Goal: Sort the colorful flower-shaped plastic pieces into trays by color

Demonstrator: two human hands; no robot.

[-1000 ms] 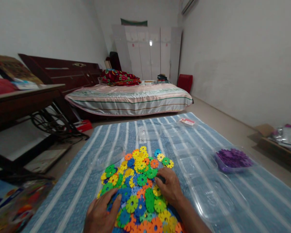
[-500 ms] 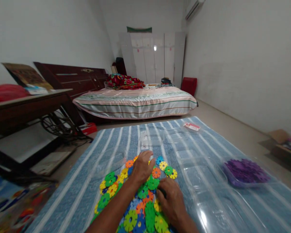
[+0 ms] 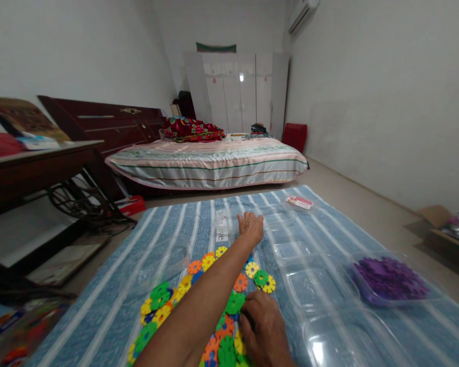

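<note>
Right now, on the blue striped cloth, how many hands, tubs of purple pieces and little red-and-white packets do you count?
2 hands: left hand, right hand
1 tub of purple pieces
1 red-and-white packet
Total: 4

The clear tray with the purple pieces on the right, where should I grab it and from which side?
Probably by its near rim, coming in from the right hand's side. The tray is shallow, sits flat on the striped mat and its thin clear walls flare outward, so a pinch over the rim looks surer than squeezing the sides. The purple pieces fill the middle.
</note>
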